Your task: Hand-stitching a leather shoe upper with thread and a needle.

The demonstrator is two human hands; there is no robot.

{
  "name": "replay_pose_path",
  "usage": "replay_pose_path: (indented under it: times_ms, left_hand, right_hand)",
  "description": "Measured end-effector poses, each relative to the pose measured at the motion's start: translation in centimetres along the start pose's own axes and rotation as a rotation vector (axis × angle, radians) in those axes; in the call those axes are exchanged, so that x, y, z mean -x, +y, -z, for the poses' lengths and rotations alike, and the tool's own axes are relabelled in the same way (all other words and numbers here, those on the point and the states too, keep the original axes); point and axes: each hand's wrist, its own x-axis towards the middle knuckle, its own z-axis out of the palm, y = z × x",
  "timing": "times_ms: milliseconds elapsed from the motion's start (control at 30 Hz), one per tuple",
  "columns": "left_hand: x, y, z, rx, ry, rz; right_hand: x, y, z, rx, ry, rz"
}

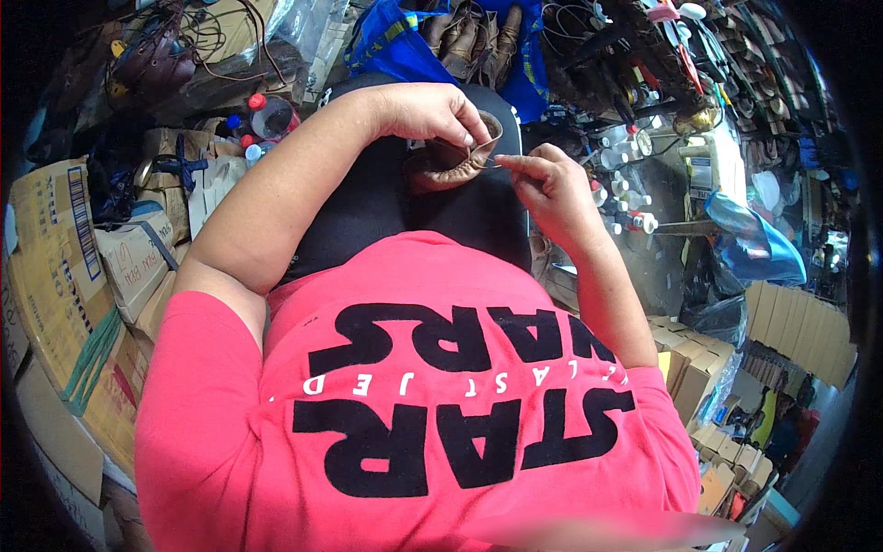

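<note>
A brown leather shoe (432,175), its edge gathered in puckers, rests on my dark-clothed lap. From above, my left hand (440,115) bends over its opening, with thumb and fingers closed on the leather rim. On the shoe's right side, my right hand (555,189) pinches a thin, needle-like metal tool (490,166) between thumb and forefinger. The tool's tip meets the shoe's edge; whether it has pierced the leather is too small to tell. The inside of the shoe is partly covered by my left hand.
Beyond my knees, a blue bag (386,41) holds several brown shoes (462,55). Cardboard boxes (69,285) crowd the left, near bottles with red caps (273,117). Several small white bottles (635,198) stand to the right, before a blue plastic bag (759,244).
</note>
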Motion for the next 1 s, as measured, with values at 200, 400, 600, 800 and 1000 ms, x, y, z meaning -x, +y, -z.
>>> replay_pose_path:
  times_ms: [200,400,600,800,1000]
  left_hand:
    - [0.0,0.3,-0.2,-0.032,0.040,0.017]
    - [-0.6,0.5,0.0,0.031,0.006,-0.011]
    - [-1.0,-0.2,0.1,0.046,0.019,-0.038]
    - [-0.9,-0.6,0.2,0.017,0.008,-0.060]
    - [-1.0,0.1,0.3,-0.157,0.019,-0.034]
  right_hand:
    - [-0.2,-0.7,0.5,0.026,-0.045,-0.043]
    - [-1.0,1.0,0.2,-0.127,-0.104,-0.066]
    - [-2.6,1.8,0.8,-0.206,-0.262,-0.065]
    - [-3.6,5.6,-0.5,-0.597,-0.324,-0.061]
    - [-3.9,5.2,-1.2,-0.564,-0.311,-0.012]
